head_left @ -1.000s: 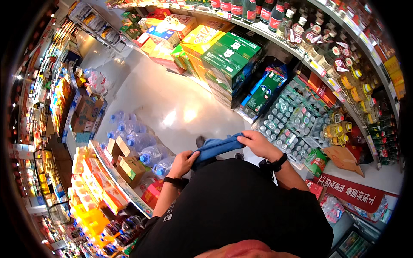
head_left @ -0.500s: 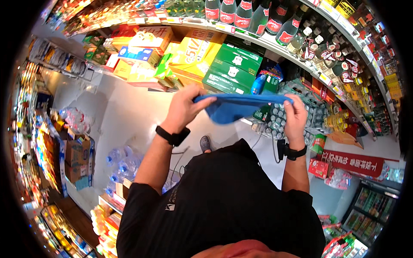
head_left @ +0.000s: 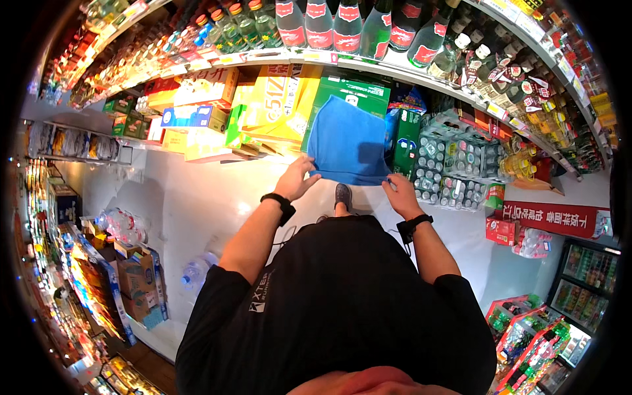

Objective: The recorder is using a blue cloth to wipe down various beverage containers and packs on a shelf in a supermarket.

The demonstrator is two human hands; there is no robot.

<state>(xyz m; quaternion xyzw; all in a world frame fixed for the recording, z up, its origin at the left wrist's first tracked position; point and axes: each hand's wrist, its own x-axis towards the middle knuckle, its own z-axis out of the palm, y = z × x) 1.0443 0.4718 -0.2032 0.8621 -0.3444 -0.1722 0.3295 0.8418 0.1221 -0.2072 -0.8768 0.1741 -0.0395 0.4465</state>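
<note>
A blue cloth (head_left: pixel 349 141) hangs spread out in front of me, its far part overlapping a green carton (head_left: pixel 375 91). My left hand (head_left: pixel 296 178) is closed on the cloth's near left corner, thumb and fingers pinching the edge. At the near right corner, my right hand (head_left: pixel 401 195) pinches the same edge. The cloth's near edge stretches between the two hands. Whether its far end touches the carton or floats above it, I cannot tell. A dark band is on each wrist.
Yellow cartons (head_left: pixel 273 105) stand left of the green one. Shrink-wrapped cans (head_left: pixel 454 164) are stacked to the right. Above runs a shelf (head_left: pixel 368 66) of glass bottles. Large plastic bottles (head_left: pixel 197 270) stand on the floor at my left, and my shoe (head_left: pixel 343 194) shows below the cloth.
The cloth was folded or bunched between my raised hands; now it is spread out flat away from me. Both hands have come lower and closer together.
</note>
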